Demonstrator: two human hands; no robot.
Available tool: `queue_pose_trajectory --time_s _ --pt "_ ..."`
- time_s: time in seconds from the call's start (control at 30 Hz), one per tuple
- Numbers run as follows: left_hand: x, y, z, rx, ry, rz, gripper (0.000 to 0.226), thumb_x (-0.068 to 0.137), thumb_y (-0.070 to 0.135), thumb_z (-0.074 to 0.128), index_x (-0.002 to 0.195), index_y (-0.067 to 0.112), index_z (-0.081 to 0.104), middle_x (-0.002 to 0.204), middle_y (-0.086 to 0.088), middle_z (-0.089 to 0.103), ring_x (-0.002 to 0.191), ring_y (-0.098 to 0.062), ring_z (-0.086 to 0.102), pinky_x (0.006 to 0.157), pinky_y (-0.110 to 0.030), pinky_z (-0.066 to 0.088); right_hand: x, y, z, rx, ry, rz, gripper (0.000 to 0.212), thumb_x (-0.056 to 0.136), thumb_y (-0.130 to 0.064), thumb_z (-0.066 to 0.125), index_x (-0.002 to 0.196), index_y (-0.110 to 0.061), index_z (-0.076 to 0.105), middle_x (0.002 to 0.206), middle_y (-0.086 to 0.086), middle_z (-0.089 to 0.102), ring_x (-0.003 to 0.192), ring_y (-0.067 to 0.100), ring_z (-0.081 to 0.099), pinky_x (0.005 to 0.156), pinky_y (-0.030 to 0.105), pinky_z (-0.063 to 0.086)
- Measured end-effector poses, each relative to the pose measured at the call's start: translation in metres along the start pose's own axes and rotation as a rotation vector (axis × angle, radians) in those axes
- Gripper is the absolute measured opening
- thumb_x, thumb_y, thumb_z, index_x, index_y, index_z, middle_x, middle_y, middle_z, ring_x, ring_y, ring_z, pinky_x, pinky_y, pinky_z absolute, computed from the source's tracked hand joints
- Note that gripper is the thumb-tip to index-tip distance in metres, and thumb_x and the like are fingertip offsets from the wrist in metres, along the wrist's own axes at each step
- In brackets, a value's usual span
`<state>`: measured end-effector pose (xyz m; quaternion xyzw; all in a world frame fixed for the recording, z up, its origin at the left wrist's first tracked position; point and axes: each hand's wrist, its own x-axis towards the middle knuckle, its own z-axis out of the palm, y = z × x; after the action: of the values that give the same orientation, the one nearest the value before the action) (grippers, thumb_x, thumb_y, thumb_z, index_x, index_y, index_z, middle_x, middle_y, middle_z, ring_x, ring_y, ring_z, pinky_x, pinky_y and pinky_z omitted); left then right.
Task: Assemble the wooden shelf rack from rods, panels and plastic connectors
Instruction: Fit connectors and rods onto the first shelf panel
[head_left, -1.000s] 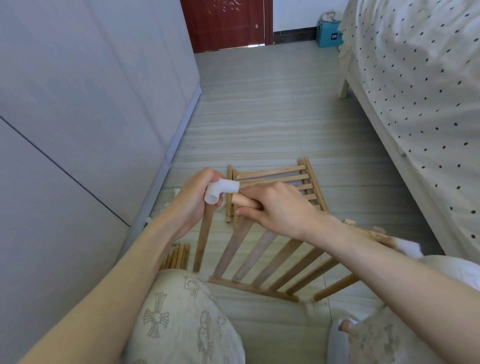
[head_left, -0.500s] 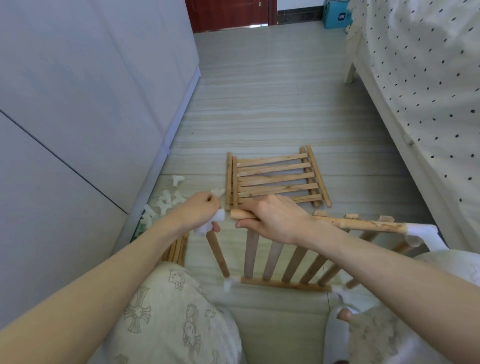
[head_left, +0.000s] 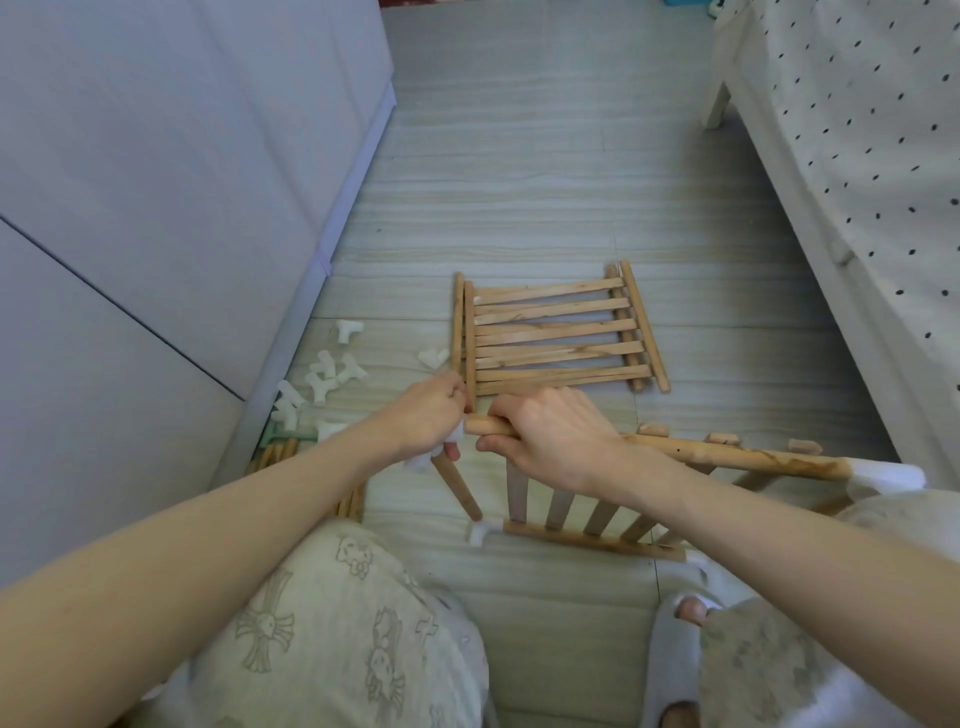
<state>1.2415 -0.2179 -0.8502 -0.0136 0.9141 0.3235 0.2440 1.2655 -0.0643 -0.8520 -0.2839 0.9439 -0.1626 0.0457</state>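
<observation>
My left hand (head_left: 428, 418) grips a white plastic connector (head_left: 422, 457) fitted on the top of a short wooden rod (head_left: 457, 486) that slants down to the floor. My right hand (head_left: 550, 434) grips the left end of a long wooden rod (head_left: 737, 457), the top rail of a slatted panel (head_left: 576, 512) standing in front of my knees. The rail's bare tip sits just right of the connector. A white connector (head_left: 883, 475) caps the rail's far right end, another (head_left: 480, 531) the panel's lower left corner. A second slatted panel (head_left: 556, 335) lies flat on the floor beyond my hands.
Several loose white connectors (head_left: 324, 376) lie by the grey cabinet (head_left: 171, 208) on the left. Spare rods (head_left: 280, 452) lie under my left forearm. A bed with dotted sheets (head_left: 862, 156) fills the right. My knees and a grey slipper (head_left: 670, 670) are at the bottom.
Both hands dropped lower with the connector and rail, and the standing panel tilted more upright. My view tipped down toward the floor, showing the loose connectors.
</observation>
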Motion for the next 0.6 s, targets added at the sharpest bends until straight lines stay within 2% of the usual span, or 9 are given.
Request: queue_pose_trajectory --time_s 0.07,0.13,0.23,0.37,0.47,0.53,0.6 --pt "0.005 -0.003 0.001 0.028 -0.026 0.022 0.044 0.101 0.028 0.025 0.086 0.007 0.06 0.067 -0.006 0.065 0.064 -0.016 0.062 0.055 -0.016 0.042 0.001 0.003 0.001 0.035 -0.003 0.022 0.033 0.091 -0.046 0.05 0.098 -0.015 0.057 0.095 0.006 0.064 0.087 0.03 0.059 0.066 0.032 0.039" --pt "0.008 -0.003 0.001 0.048 -0.019 0.051 0.066 0.101 0.041 0.02 0.064 0.01 0.065 0.058 -0.003 0.065 0.056 -0.005 0.059 0.053 -0.012 0.04 0.002 0.005 -0.002 0.095 0.009 0.041 0.029 0.089 -0.043 0.056 0.096 -0.015 0.057 0.09 0.004 0.064 0.085 0.028 0.059 0.065 0.031 0.04" --pt "0.008 -0.003 0.002 0.024 0.01 0.095 0.074 0.101 0.045 0.017 0.047 0.016 0.058 0.05 0.001 0.062 0.044 0.005 0.053 0.05 -0.002 0.035 0.002 0.006 -0.007 0.156 -0.027 0.045 0.025 0.086 -0.038 0.062 0.096 -0.016 0.055 0.091 0.003 0.061 0.085 0.027 0.058 0.07 0.033 0.044" --pt "0.005 -0.009 0.002 -0.014 0.033 0.101 0.073 0.098 0.052 0.023 0.048 0.014 0.059 0.049 -0.001 0.063 0.045 0.001 0.054 0.05 -0.004 0.036 -0.004 0.009 -0.011 0.197 -0.076 0.003 0.035 0.085 -0.035 0.064 0.11 -0.015 0.05 0.1 -0.001 0.054 0.096 0.025 0.055 0.08 0.036 0.044" --pt "0.002 -0.009 0.0 0.039 0.076 0.11 0.076 0.097 0.052 0.025 0.052 0.006 0.064 0.042 0.002 0.059 0.043 0.0 0.054 0.052 -0.001 0.036 -0.012 0.017 -0.01 -0.068 -0.084 0.03 0.049 0.087 -0.045 0.056 0.124 -0.016 0.043 0.121 0.001 0.048 0.107 0.025 0.053 0.088 0.039 0.037" --pt "0.001 -0.006 0.003 0.062 0.102 0.114 0.073 0.098 0.051 0.023 0.052 0.01 0.063 0.04 0.005 0.058 0.041 0.001 0.054 0.051 -0.004 0.037 -0.017 0.024 -0.009 -0.157 -0.09 0.061 0.04 0.091 -0.047 0.047 0.118 -0.017 0.049 0.118 0.002 0.05 0.103 0.027 0.055 0.079 0.037 0.037" --pt "0.001 0.001 0.009 0.082 0.156 0.116 0.07 0.098 0.05 0.021 0.053 0.014 0.062 0.041 0.003 0.058 0.037 -0.001 0.053 0.055 -0.017 0.043 -0.021 0.027 -0.008 -0.151 -0.098 0.037 0.035 0.095 -0.047 0.039 0.114 -0.021 0.054 0.111 0.001 0.058 0.097 0.026 0.059 0.066 0.033 0.036"
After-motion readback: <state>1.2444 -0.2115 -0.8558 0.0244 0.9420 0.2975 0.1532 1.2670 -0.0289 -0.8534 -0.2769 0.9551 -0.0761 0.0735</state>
